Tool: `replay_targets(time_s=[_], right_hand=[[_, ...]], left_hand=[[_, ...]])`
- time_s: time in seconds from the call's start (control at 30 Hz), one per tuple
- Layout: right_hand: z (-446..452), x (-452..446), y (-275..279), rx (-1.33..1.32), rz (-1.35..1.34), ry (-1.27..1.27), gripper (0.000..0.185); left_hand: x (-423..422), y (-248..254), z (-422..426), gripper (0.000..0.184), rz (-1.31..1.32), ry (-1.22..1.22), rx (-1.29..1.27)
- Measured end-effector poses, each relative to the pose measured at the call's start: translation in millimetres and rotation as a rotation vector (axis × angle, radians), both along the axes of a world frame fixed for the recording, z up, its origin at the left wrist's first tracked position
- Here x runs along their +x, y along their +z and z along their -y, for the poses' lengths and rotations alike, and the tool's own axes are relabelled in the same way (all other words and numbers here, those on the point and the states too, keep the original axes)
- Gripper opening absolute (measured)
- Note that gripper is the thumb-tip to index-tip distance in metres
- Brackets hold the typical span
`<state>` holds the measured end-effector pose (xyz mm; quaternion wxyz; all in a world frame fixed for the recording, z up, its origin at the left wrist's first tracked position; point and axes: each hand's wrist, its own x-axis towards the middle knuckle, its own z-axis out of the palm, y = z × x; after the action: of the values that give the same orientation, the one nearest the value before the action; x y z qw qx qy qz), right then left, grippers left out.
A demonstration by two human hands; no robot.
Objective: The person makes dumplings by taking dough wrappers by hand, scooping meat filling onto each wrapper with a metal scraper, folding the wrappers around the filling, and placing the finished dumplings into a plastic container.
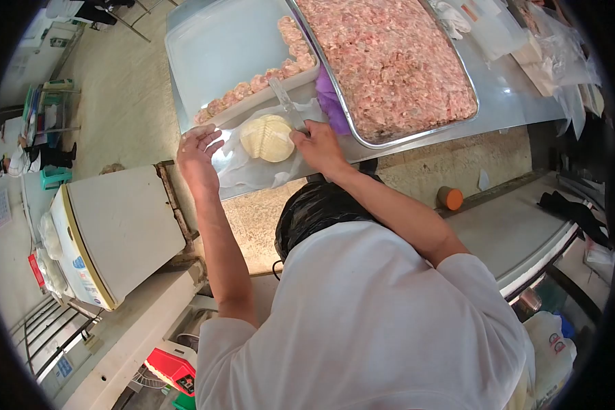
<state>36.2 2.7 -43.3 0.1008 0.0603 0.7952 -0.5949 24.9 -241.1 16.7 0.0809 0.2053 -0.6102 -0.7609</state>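
In the head view, my left hand is raised at the table's front edge with its fingers apart and nothing in them. My right hand grips a flat, shiny spatula, its blade pointing up and left toward the plastic tray. Between my hands lies a pale yellow stack of round dough wrappers on a clear plastic sheet. Beyond it, a white plastic tray holds a row of filled dumplings along its near and right sides. A large metal tray is full of pink minced meat.
A purple cloth is tucked beside the metal tray. Plastic bags lie at the table's right end. A white chest stands to my left, and an orange-topped container is below the table. A person is at the far left.
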Motion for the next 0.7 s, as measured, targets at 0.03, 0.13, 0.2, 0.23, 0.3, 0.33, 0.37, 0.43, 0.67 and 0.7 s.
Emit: replay_targets(time_s=[0.03, 0.13, 0.2, 0.23, 0.3, 0.33, 0.37, 0.43, 0.67, 0.7], right_hand=[[-0.7, 0.0, -0.3, -0.011, 0.009, -0.004, 0.028], [-1.4, -0.9, 1.3, -0.042, 0.029, -0.011, 0.029], [-4.3, -1.0, 4.5, -0.053, 0.036, -0.014, 0.029], [-5.8, -0.9, 2.9, -0.031, 0.037, -0.007, 0.029], [-6.7, -1.5, -2.2, 0.009, 0.038, 0.015, 0.029], [-7.2, -2.1, -3.0, 0.006, 0.041, 0.013, 0.029], [-8.0, -2.1, -3.7, 0.004, 0.045, 0.011, 0.029], [-8.6, -2.4, -2.8, 0.005, 0.049, 0.012, 0.029], [-9.0, -4.6, 7.5, -0.01, 0.067, 0.03, 0.028], [-10.3, -4.9, 9.8, -0.024, 0.075, 0.023, 0.028]], left_hand=[[1.7, -3.3, -4.5, 0.019, -0.001, -0.083, -0.288], [12.6, -12.1, -37.5, 0.032, -0.06, -0.288, -1.023], [13.7, -19.1, -52.5, 0.032, -0.188, -0.295, -1.103], [15.4, -23.8, -55.5, 0.032, -0.25, -0.299, -1.141], [15.0, -36.2, -48.8, 0.028, -0.165, -0.28, -1.039], [13.2, -43.8, -42.9, 0.027, -0.116, -0.25, -0.91], [12.1, -50.7, -36.1, 0.027, -0.068, -0.222, -0.78], [8.7, -58.4, -14.0, 0.026, -0.067, -0.141, -0.656], [11.8, -31.6, -48.4, 0.018, -0.165, -0.337, -0.981], [8.9, -35.2, -46.5, 0.016, -0.153, -0.332, -0.939]])
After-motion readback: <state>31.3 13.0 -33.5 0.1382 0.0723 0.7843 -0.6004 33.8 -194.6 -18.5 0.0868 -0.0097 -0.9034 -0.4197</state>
